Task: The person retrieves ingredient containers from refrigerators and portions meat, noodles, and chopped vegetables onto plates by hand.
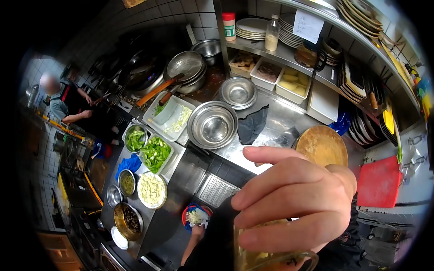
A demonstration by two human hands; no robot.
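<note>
Close to the camera at the lower right, my right hand (294,203) is wrapped over a clear glass mug (271,261) with a curved handle and a brownish liquid inside. Its fingers point left and cover most of the mug. Far lower down, my left hand (197,230) is at the edge of a red container (184,217) with a blue liner and pale scraps. Its fingers look closed on something whitish, too small to make out.
Metal bowls (212,125), a dark cloth (253,125) and a round wooden board (323,147) lie on the counter. Green peppers (156,153) are in a tray at left. A person (68,104) stands at far left. A red board (379,183) is at right.
</note>
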